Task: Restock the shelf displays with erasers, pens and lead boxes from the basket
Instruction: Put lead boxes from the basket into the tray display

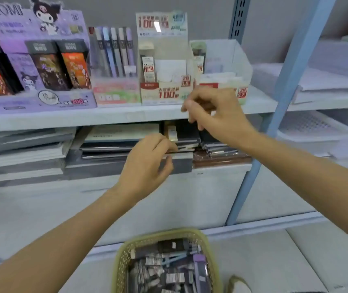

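Nearest: basket (162,234), woven green, packed with pens (177,258) and barcoded packs. Parked low and central, likely for short reaches.

Above the basket: left hand (147,166), fingers curled at the edge of stacked notebooks (116,142). Cannot tell whether gripping anything or merely steadying.

Higher above the basket, slightly right: right hand (213,111), fingertips drawn together as for a small item. Contents blurred, so cannot tell. Poised just in front of the lead-box display (162,92), sparsely filled, probable target.

Farther, above and left of the basket: pen display (113,66) and purple card display (37,60), both well filled.
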A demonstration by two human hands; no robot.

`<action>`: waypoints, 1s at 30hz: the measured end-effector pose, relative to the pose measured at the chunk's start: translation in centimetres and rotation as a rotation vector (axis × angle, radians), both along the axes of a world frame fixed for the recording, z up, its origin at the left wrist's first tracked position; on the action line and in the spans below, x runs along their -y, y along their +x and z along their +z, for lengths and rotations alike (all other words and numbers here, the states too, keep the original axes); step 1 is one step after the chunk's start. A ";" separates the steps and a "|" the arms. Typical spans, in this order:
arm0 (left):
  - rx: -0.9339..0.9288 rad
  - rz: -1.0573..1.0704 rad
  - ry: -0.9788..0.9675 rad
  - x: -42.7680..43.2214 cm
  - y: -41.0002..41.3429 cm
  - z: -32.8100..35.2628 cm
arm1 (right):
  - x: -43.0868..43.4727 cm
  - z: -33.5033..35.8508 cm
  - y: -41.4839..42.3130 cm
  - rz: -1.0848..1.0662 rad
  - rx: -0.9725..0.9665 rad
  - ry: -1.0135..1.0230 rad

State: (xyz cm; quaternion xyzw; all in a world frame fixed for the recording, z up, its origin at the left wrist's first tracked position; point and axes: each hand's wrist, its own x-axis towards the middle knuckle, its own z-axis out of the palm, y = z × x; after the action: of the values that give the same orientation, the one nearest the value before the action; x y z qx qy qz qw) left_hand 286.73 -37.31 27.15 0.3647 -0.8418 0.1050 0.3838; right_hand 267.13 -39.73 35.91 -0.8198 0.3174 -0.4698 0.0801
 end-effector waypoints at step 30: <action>0.062 0.173 1.341 -8.2 4.0 -36.7 | -5.1 -43.7 3.4 0.112 -0.417 1.314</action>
State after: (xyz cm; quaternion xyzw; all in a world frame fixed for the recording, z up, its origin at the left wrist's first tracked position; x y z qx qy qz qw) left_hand 290.77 -29.11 -9.58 0.5868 -0.7033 -0.3993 0.0404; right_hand 270.54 -34.66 -7.82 -0.6898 0.5022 -0.0078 0.5214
